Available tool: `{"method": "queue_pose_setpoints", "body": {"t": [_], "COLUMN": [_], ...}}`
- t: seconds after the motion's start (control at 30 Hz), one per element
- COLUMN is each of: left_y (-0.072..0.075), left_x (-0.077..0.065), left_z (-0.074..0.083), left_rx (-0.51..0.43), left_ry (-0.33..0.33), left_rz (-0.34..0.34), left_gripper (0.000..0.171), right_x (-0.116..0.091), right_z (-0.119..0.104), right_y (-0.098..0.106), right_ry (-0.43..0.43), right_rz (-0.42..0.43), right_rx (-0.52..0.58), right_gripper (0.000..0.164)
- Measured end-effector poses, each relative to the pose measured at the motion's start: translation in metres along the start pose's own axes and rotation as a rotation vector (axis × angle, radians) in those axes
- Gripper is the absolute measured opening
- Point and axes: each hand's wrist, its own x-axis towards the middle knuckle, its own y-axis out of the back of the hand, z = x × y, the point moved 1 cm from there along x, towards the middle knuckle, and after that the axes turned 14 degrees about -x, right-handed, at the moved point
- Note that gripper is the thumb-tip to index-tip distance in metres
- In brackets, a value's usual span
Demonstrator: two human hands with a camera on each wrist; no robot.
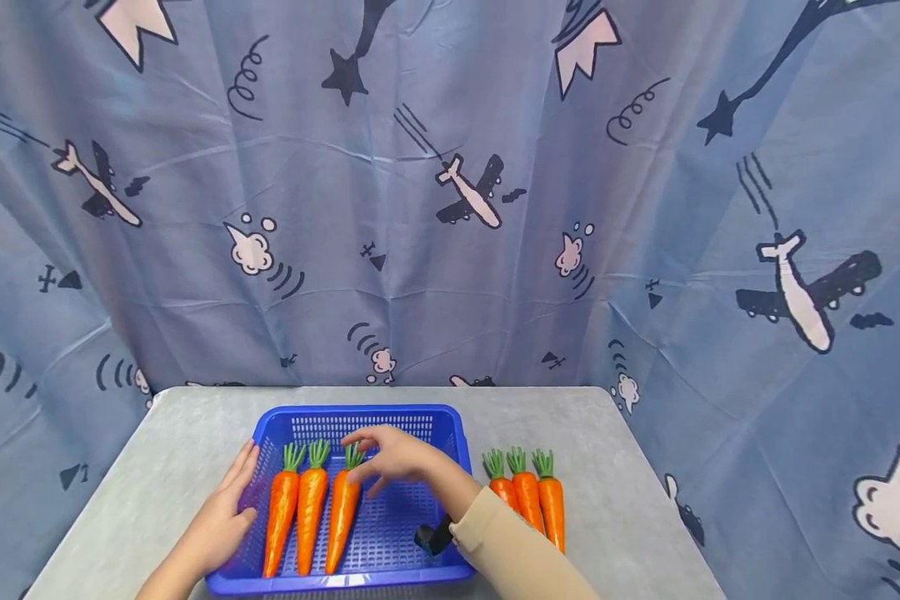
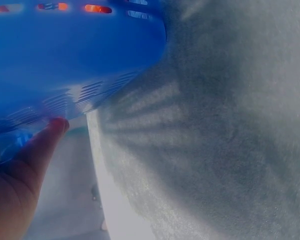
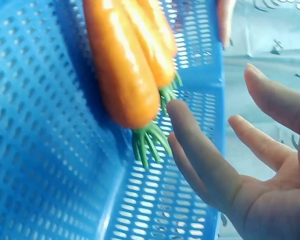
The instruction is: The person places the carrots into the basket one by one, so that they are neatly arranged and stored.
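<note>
Three orange carrots with green tops lie side by side in the left part of a blue plastic basket [image 1: 375, 410]: the left carrot [image 1: 281, 517], the middle carrot [image 1: 311, 517] and the right carrot [image 1: 343, 517]. My right hand [image 1: 401, 457] hovers over the basket by the green top of the right carrot, fingers spread and holding nothing. In the right wrist view, the fingertips [image 3: 177, 107] are close to the carrot's green leaves [image 3: 150, 142]. My left hand [image 1: 221, 518] rests against the basket's left side with fairly straight fingers; its thumb [image 2: 52, 130] shows at the basket wall.
Three more carrots [image 1: 555, 508] lie on the grey table [image 1: 607, 467] right of the basket, partly hidden by my right sleeve [image 1: 513, 546]. A small black device [image 1: 433, 537] sits at my right wrist. A blue patterned curtain [image 1: 420, 275] hangs behind and beside the table.
</note>
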Motion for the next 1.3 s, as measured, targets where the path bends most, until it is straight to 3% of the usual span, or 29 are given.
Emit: {"method": "queue_pose_setpoints", "body": {"t": [0.43,0.8,1.07,1.3], "left_y": [-0.001,-0.003,-0.001,-0.003], "left_x": [-0.003,-0.005,-0.003,-0.005], "left_z": [0.0,-0.003,-0.003,-0.003], "left_rx": [-0.021,-0.006,-0.021,-0.009], "left_ry": [-0.006,-0.045,-0.014,-0.044], "left_rz": [0.005,0.021,0.003,0.022], "left_gripper": [0.086,0.085,0.087,0.086], "right_x": [-0.037,-0.068,-0.085,-0.103], "right_z": [-0.002,0.013,0.024,0.037], "right_y": [0.03,0.053,0.061,0.072], "right_ry": [0.099,0.154,0.125,0.099], "right_rz": [0.181,0.329,0.416,0.474], "right_rx": [0.027,0.068,0.035,0.066], "right_gripper": [0.043,0.046,0.05,0.053]}}
